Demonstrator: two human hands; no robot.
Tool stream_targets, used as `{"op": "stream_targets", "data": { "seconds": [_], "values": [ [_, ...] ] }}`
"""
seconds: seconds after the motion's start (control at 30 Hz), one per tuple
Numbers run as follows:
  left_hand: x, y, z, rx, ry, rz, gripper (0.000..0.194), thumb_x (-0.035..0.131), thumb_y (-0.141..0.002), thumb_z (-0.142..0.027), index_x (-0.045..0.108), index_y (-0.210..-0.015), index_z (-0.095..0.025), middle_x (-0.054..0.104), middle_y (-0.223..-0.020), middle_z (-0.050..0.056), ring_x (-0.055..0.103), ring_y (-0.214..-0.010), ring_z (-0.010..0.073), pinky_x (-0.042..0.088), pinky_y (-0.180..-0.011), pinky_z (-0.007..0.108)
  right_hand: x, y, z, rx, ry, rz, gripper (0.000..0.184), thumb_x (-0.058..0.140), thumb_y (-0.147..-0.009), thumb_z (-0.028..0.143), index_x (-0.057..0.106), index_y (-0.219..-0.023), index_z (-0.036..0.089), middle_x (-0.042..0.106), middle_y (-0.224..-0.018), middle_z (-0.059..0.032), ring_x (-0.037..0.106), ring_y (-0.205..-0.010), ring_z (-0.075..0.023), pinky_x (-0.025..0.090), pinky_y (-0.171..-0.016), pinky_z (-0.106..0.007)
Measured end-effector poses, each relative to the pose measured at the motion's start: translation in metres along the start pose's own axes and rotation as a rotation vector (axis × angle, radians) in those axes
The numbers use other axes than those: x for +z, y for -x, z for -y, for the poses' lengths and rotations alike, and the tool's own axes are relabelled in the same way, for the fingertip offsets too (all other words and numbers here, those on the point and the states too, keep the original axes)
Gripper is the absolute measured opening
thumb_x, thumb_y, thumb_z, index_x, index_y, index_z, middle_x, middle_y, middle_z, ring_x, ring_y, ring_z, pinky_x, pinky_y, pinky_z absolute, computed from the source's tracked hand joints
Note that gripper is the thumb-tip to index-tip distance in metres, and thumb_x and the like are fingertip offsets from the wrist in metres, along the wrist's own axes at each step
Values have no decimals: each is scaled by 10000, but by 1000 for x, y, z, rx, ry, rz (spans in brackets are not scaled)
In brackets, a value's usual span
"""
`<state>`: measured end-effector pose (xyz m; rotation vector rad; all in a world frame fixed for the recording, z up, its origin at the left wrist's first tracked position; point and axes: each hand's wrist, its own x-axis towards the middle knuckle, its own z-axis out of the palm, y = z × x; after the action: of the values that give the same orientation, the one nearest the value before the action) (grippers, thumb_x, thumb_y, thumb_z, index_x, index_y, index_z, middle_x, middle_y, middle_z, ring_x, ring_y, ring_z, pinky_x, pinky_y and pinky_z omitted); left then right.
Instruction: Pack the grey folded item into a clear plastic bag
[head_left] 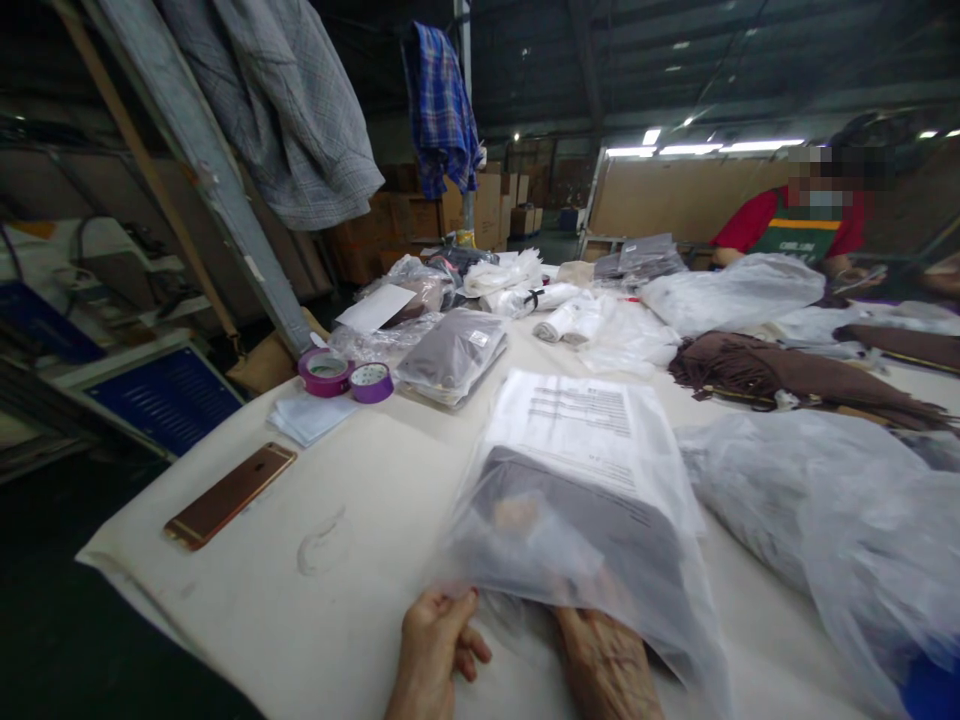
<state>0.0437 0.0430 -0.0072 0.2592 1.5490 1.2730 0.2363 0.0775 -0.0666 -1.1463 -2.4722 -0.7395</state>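
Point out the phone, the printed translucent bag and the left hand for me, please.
Phone [230,497], head view: middle of its back.
Printed translucent bag [576,420], head view: its printed upper part.
Left hand [433,637], head view: middle of the hand.

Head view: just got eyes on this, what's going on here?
The person's left hand pinches the near edge of a printed plastic bag, with a dark grey item showing through it. The right hand is partly behind the film; whether inside or underneath, I can't tell. A phone lies to the left.
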Motion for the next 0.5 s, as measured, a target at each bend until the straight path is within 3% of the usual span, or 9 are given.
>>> {"op": "stream_targets", "data": {
  "seconds": [0.1, 0.23, 0.33, 0.5],
  "values": [
    [16, 6, 13, -102, -55, 142, 454, 659, -487, -450, 521, -778, -130, 596, -601, -2, 535, -329, 115, 225, -276, 175, -1, -2, -2, -2, -36, -4, 428, 452, -777, 120, 524, -1192, 200, 645, -1096, -91, 598, -991, -287, 485, -810, -409],
    [37, 8, 26, -233, -75, 289, 352, 611, -565, -334, 507, -821, -118, 605, -612, 15, 569, -355, 137, 238, -272, 179, -11, -11, -1, 55, -85, -35, 439, 425, -754, 84, 528, -1162, 208, 676, -1015, -60, 625, -925, -232, 490, -787, -357],
    [52, 6, 34, -309, -84, 316, 315, 557, -636, -257, 495, -910, -115, 585, -541, -7, 538, -322, 134, 257, -278, 186, -14, -14, -1, 81, -136, -18, 448, 456, -733, 101, 525, -1161, 217, 692, -928, -38, 638, -863, -203, 490, -770, -322],
    [57, 2, 54, -325, -83, 332, 306, 580, -671, -295, 523, -914, -118, 582, -480, 0, 501, -309, 128, 287, -325, 193, 2, 9, -10, -5, -124, -7, 465, 496, -717, 139, 540, -1170, 235, 660, -1075, -58, 611, -957, -210, 476, -763, -291]
  ]
}}
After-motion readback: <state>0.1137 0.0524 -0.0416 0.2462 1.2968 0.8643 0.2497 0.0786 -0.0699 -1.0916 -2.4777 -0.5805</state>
